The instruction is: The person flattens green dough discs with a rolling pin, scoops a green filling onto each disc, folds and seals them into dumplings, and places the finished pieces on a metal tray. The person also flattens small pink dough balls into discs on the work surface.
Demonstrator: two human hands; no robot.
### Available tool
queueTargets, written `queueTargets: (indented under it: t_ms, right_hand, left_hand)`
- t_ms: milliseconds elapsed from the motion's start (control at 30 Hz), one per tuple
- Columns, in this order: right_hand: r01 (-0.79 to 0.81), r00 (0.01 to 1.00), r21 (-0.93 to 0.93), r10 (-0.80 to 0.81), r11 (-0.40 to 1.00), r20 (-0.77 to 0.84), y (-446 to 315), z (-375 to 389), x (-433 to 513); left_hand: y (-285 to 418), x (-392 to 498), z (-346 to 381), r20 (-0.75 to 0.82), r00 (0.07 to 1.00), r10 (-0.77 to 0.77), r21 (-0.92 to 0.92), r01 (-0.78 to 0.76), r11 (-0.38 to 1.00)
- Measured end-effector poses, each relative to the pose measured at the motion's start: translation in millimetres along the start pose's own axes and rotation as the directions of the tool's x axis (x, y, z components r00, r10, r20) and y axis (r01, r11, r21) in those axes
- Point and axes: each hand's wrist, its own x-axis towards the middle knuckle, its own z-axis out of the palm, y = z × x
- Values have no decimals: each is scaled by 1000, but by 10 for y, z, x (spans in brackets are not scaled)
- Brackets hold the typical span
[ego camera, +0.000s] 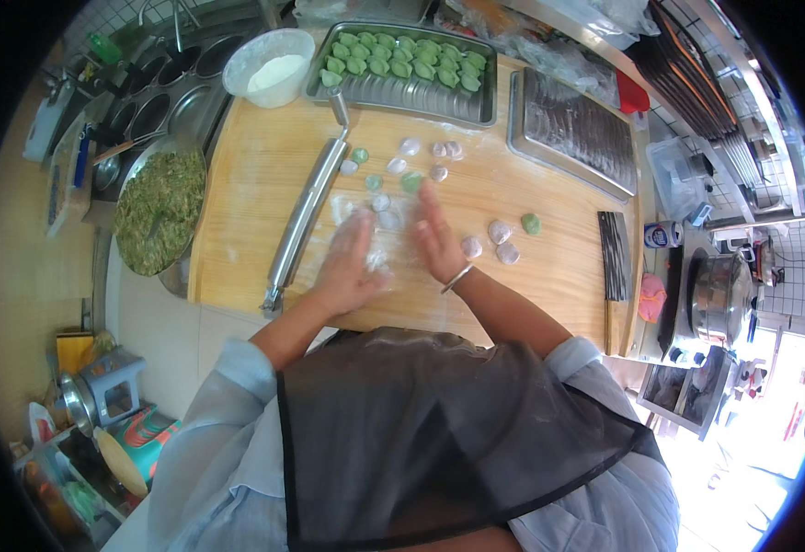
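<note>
My left hand (352, 268) and my right hand (437, 238) are blurred over a floured wooden board (554, 290). Their palms face each other with a gap between, and neither hand holds anything I can see. Beneath and between them is a patch of white flour (377, 259). White dough pieces (388, 220) lie just beyond my left fingers, and a green dough piece (412, 181) is by my right fingertips. Several pale purple dough pieces (499, 232) and another green one (530, 223) rest right of my right hand. A metal rolling pin (309, 207) lies left of my left hand.
Green dumplings (378, 65) sit in rows in a metal tray (402, 109) at the back. Beside it stands a tub of white powder (237, 79). An upturned metal tray (575, 131) and a wooden-handled knife (612, 255) lie right. Green filling (157, 214) fills a bowl at left.
</note>
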Motion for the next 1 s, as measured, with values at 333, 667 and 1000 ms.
queueTargets:
  t_ms: [333, 667, 1000]
  right_hand:
    - [242, 938, -905, 156, 349, 311, -138, -337, -217]
    - [526, 850, -728, -266, 439, 454, 230, -99, -97]
    - [104, 990, -688, -140, 718, 4, -19, -514, -87]
  left_hand:
    - [8, -160, -101, 83, 988, -134, 514, 73, 855]
    - [-206, 299, 34, 49, 986, 161, 434, -166, 885]
    - [-7, 80, -47, -144, 988, -62, 462, 123, 878]
